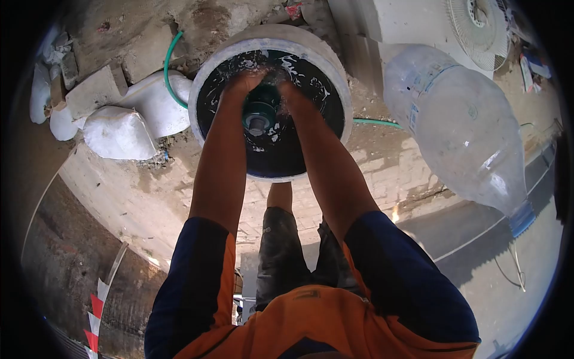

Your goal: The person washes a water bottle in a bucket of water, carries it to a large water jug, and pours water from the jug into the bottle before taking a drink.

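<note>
Dark water fills a round, pale-rimmed tub (196,107), and both my hands are in it. Between them lies a dark green bottle-like container (260,107), partly under water, its short grey neck or cap pointing toward me. My left hand (248,78) curls over the far left side of this bottle, closed on it as far as I can see. On the bottle's right side, my right hand (288,91) is at the water surface; splashing and blur hide its fingers. Ripples and splashes surround both hands.
A green hose (169,75) curves left of the tub, and another green length emerges on its right. White sacks (119,131) and broken blocks (95,90) lie at left. A large clear plastic bottle (466,125) lies at right, below a fan (478,27).
</note>
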